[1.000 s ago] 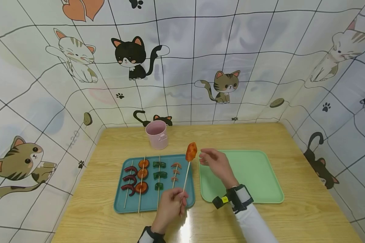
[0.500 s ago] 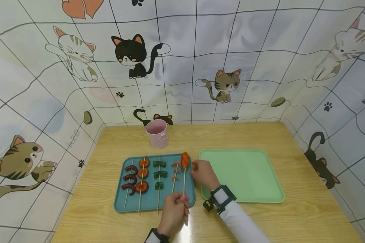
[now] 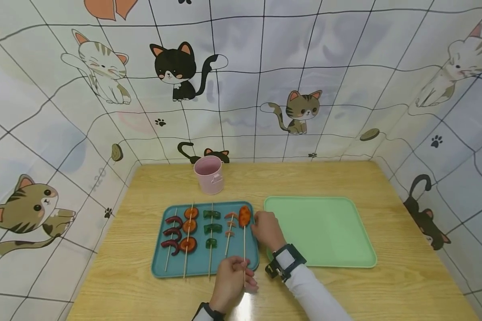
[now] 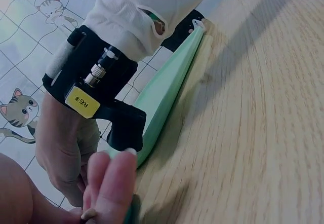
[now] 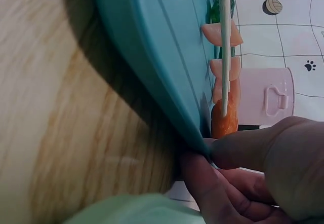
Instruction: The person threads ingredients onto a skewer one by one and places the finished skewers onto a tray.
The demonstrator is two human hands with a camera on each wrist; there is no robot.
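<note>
My left hand point(image 3: 230, 281) pinches the lower end of a wooden skewer point(image 3: 244, 243) topped by one glossy orange-red piece of food point(image 3: 244, 216). That piece overlaps the right end of the blue tray point(image 3: 172, 267) in the head view. Along the tray's right rim, my right hand point(image 3: 268, 229) pinches the edge between thumb and fingers, as the right wrist view shows. Several other skewers lie on the tray: purple-red curled pieces point(image 3: 171, 232), round orange-brown slices point(image 3: 189, 226), green pieces point(image 3: 212, 228) and small pink slices point(image 3: 230, 224).
Close by on the right lies a light green tray point(image 3: 321, 232), partly behind my right forearm. A pink cup point(image 3: 209, 174) with a small handle stands behind the blue tray. Walls with cat drawings point(image 3: 261, 67) enclose the wooden table point(image 3: 401, 285).
The skewer's orange-red end has come down and slightly left over the blue tray. My right hand has moved left and down from beside the food to the tray's rim.
</note>
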